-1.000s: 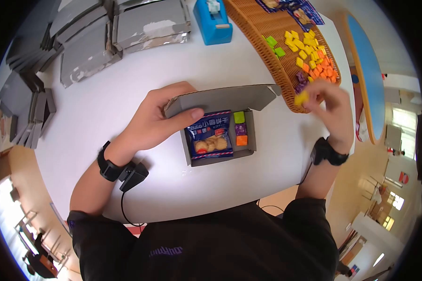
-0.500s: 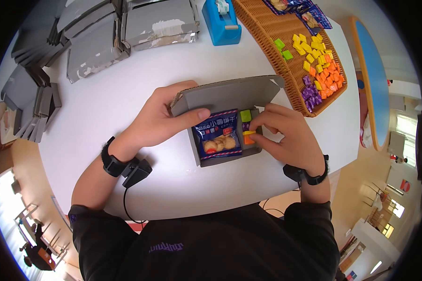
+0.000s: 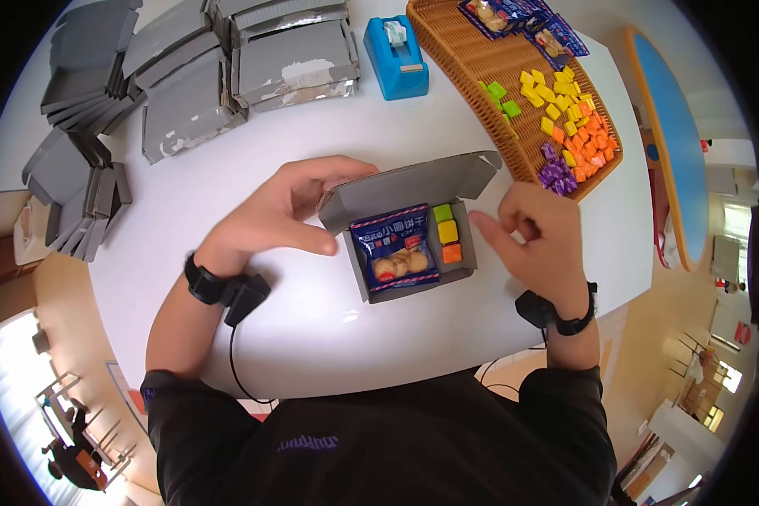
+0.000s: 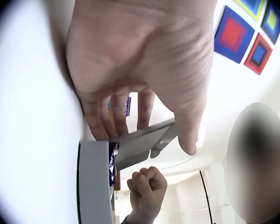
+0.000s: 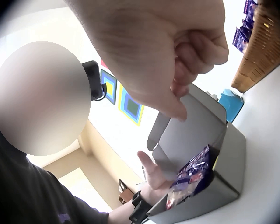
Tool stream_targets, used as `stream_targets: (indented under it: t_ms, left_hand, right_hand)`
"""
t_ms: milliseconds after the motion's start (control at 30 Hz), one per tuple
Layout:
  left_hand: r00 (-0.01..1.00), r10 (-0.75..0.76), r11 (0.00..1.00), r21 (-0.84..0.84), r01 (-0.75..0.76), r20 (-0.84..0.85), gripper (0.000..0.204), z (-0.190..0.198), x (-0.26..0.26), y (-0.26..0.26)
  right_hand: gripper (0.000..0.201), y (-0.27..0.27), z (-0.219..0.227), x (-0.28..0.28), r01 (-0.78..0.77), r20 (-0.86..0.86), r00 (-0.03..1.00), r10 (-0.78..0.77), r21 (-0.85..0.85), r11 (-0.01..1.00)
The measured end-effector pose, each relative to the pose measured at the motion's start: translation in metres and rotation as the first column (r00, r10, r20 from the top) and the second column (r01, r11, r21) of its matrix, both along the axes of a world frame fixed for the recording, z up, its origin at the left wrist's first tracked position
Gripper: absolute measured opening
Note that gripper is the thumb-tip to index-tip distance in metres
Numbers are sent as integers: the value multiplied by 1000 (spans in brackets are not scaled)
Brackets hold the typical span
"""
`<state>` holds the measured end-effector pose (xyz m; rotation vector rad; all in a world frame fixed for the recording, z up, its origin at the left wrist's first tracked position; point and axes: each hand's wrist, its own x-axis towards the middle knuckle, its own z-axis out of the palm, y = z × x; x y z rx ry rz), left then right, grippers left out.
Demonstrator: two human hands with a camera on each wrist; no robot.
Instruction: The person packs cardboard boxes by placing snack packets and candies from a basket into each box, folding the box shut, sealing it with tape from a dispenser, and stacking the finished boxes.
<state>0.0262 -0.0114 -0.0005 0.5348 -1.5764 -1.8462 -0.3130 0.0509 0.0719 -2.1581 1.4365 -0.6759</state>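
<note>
A small grey cardboard box (image 3: 422, 190) stands on the table with its lid raised. Inside, a blue bag of round cookies (image 3: 396, 253) fills the left part. Along its right side lie a green candy (image 3: 443, 212), a yellow candy (image 3: 448, 231) and an orange candy (image 3: 453, 253). My left hand (image 3: 266, 215) is at the box's left, fingers reaching behind the lid and thumb straight out, off the lid. My right hand (image 3: 544, 236) hovers right of the box, holding nothing, fingers loosely curled and thumb apart from them.
A wicker basket (image 3: 460, 76) at the back right holds green, yellow, orange and purple candies plus cookie bags (image 3: 557, 42). Left of it stands a blue tape dispenser (image 3: 396, 63). Grey boxes (image 3: 291, 72) are stacked at the back left, with more folded ones (image 3: 80, 190) along the left edge.
My right hand brought a yellow candy from the basket into the box, let it go and drew back right. The yellow candy now covers the purple one's spot. My left thumb came off the lid.
</note>
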Motion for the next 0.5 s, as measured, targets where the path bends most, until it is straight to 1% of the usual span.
stream_targets:
  t_ms: [33, 67, 100, 133, 200, 233, 300, 333, 400, 433, 500]
  left_hand:
    - [996, -83, 992, 92, 85, -30, 76, -1, 8, -6]
    - [985, -161, 968, 182, 171, -68, 84, -1, 12, -10]
    - [993, -108, 979, 170, 116, -54, 81, 0, 12, -10]
    - [993, -106, 979, 168, 113, -51, 81, 0, 16, -13]
    - [989, -144, 979, 149, 137, 41, 68, 0, 26, -20]
    - [989, -144, 979, 151, 136, 43, 68, 0, 24, -18]
    - [989, -115, 987, 127, 103, 92, 59, 3, 18, -12]
    - [989, -114, 987, 128, 101, 93, 59, 5, 15, -9]
    - [964, -113, 989, 116, 87, 239, 67, 8, 11, -4]
    - [964, -110, 989, 119, 83, 240, 67, 12, 8, -1]
    - [960, -123, 988, 120, 95, 251, 70, 17, 1, 3]
  right_hand:
    - [22, -1, 0, -1, -3, 4, 1000, 3, 0, 1000]
    - [22, -4, 1, -3, 82, 40, 996, -84, 54, 995]
    - [22, -7, 2, -3, 164, 70, 983, -172, 109, 980]
    - [22, -9, 0, 1, 161, 74, 983, -169, 107, 981]
    - [26, -12, -6, 10, 160, 298, 942, -155, 8, 987]
    - [26, -11, -7, 9, 160, 300, 941, -155, 10, 987]
    - [35, -9, -10, 6, 53, 278, 959, -50, -6, 999]
    - [35, -8, -10, 3, 52, 279, 959, -49, -5, 999]
    - [37, -7, -11, 0, -1, 232, 973, -6, 28, 1000]
    - [37, -5, -10, 1, -4, 233, 972, -3, 30, 1000]
    - [35, -2, -2, 3, 21, 327, 939, -102, 242, 970]
